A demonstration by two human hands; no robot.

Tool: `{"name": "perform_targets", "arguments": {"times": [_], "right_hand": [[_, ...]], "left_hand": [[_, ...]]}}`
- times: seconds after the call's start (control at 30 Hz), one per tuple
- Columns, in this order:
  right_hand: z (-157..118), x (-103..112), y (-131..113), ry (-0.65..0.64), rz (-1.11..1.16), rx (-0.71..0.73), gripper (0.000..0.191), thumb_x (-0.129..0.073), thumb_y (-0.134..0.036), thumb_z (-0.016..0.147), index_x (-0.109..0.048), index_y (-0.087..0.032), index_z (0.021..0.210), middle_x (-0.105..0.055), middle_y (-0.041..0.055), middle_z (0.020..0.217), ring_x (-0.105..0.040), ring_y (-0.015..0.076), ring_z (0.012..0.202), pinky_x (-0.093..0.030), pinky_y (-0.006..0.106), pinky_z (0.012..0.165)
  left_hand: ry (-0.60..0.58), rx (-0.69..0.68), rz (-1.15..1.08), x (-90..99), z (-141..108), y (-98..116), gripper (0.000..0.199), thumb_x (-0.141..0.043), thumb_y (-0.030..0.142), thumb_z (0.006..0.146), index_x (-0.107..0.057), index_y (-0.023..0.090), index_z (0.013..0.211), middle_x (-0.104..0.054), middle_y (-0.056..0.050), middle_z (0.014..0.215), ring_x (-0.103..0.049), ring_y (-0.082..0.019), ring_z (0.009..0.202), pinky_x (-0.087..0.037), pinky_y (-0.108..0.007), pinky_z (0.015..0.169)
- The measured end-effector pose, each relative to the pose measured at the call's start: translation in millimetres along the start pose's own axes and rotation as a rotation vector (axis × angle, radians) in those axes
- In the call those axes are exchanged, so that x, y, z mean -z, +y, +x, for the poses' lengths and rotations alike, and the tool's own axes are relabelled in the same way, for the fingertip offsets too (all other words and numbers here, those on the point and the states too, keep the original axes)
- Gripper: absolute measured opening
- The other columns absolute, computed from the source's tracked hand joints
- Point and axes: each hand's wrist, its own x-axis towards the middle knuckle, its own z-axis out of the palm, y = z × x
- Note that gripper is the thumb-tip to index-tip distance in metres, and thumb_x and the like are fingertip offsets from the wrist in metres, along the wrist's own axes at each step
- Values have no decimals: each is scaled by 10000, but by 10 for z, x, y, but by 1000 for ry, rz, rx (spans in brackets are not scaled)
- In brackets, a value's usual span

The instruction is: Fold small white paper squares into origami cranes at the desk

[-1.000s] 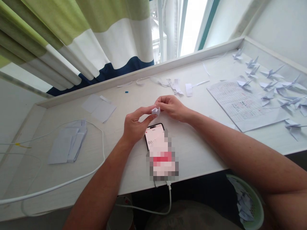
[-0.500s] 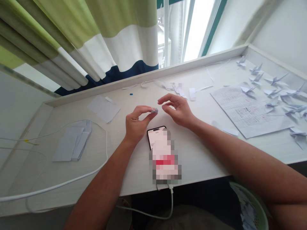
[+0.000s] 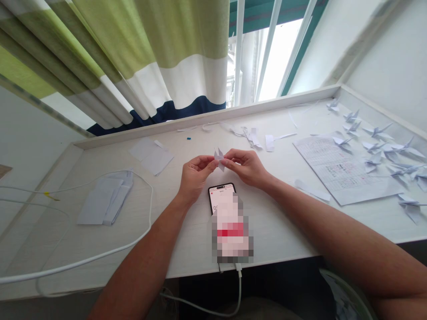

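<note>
A small folded piece of white paper [image 3: 219, 157] is held up just above the table, with two pointed tips sticking upward. My left hand [image 3: 197, 175] pinches its left side between thumb and fingers. From the right, my right hand [image 3: 246, 166] pinches the other side, thumb toward me. Directly below the hands lies a phone [image 3: 220, 190] with its lower screen blurred out. Several folded paper cranes [image 3: 373, 163] are gathered at the table's right side.
A printed sheet [image 3: 347, 178] lies right of my hands, partly under the cranes. Stacked paper [image 3: 100, 200] and a white cable [image 3: 147, 226] are at the left. Paper scraps [image 3: 253, 138] lie at the back. A green basket [image 3: 353, 293] stands below the table edge.
My right hand, apart from the paper before, has come left and now grips it too. The folded paper is turned so its points stand up. The view has tilted slightly upward.
</note>
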Motion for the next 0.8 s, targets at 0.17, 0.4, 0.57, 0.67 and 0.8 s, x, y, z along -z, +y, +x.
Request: {"name": "perform_targets", "arguments": {"times": [0.17, 0.4, 0.57, 0.67, 0.8], "right_hand": [[21, 7, -35, -2, -19, -42, 403, -791, -585, 879, -754, -189, 809, -732, 22, 781, -611, 167, 738, -490, 320, 744], [-1, -78, -10, -25, 129, -85, 373, -809, -539, 885, -721, -183, 820, -699, 15, 791, -588, 152, 737, -474, 304, 735], [-8, -109, 13, -67, 285, -126, 375, -853, -531, 848, -737, -179, 904, -711, 20, 860, -617, 151, 793, -484, 299, 771], [1, -94, 1, -73, 274, -152, 413, -858, -572, 826, -731, -181, 866, -706, 19, 829, -610, 155, 780, -486, 303, 761], [16, -88, 0, -86, 247, -162, 434, -852, -596, 823, -721, -182, 836, -700, 18, 801, -601, 157, 762, -476, 307, 744]], "left_hand": [[18, -29, 58, -21, 11, -44, 363, -957, 489, 691, -812, 195, 844, -774, -26, 782, -644, -123, 678, -531, -269, 662], [43, -62, 36, -65, 2, 28, 416, -984, 494, 636, -800, 187, 849, -777, -31, 762, -685, -144, 682, -577, -305, 699], [51, -85, 58, -57, -12, 58, 418, -982, 504, 637, -787, 179, 812, -779, -35, 769, -692, -146, 665, -567, -290, 649], [42, -90, 63, -52, -13, 46, 399, -970, 505, 659, -789, 183, 813, -776, -31, 776, -693, -146, 677, -558, -280, 642], [19, -98, 69, -48, -10, 1, 353, -930, 496, 732, -817, 202, 892, -765, -15, 792, -674, -133, 694, -530, -260, 633]]}}
